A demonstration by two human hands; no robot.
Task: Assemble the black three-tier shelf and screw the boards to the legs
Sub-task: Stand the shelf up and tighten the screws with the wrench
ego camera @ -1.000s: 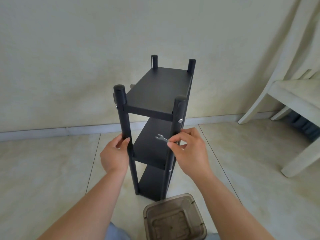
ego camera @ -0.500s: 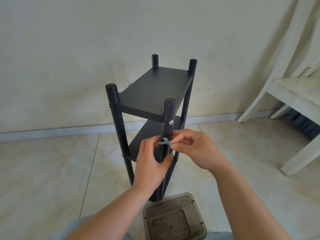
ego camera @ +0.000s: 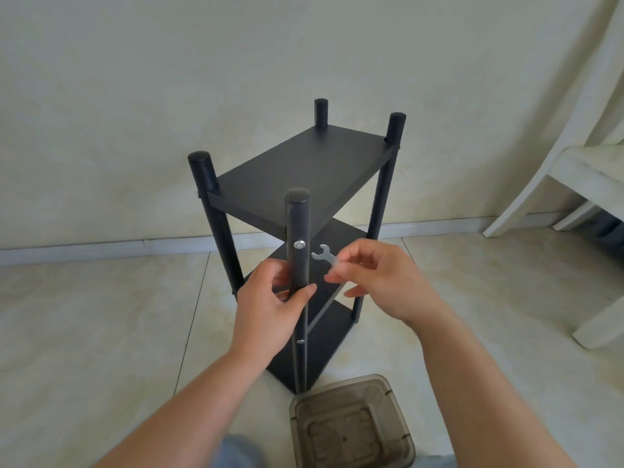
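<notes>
The black three-tier shelf [ego camera: 304, 170] stands upright on the tiled floor, its boards fixed between four round legs. My left hand [ego camera: 270, 309] grips the near leg [ego camera: 297, 238] just below a silver screw head [ego camera: 299, 244] at the top board's level. My right hand [ego camera: 378, 282] pinches a small flat silver wrench [ego camera: 323, 256] by its handle, its open jaw a little to the right of that screw and apart from it. Another screw [ego camera: 300, 341] shows lower on the same leg. The middle board is largely hidden behind my hands.
A translucent brown plastic box [ego camera: 351, 423] sits on the floor just in front of the shelf's base. A white chair [ego camera: 580, 170] stands at the right. A pale wall and skirting board run behind the shelf.
The shelf has turned, bringing the near leg's screw to face me. My left hand shifted from the left leg to the near leg. My right hand raised the wrench beside the screw.
</notes>
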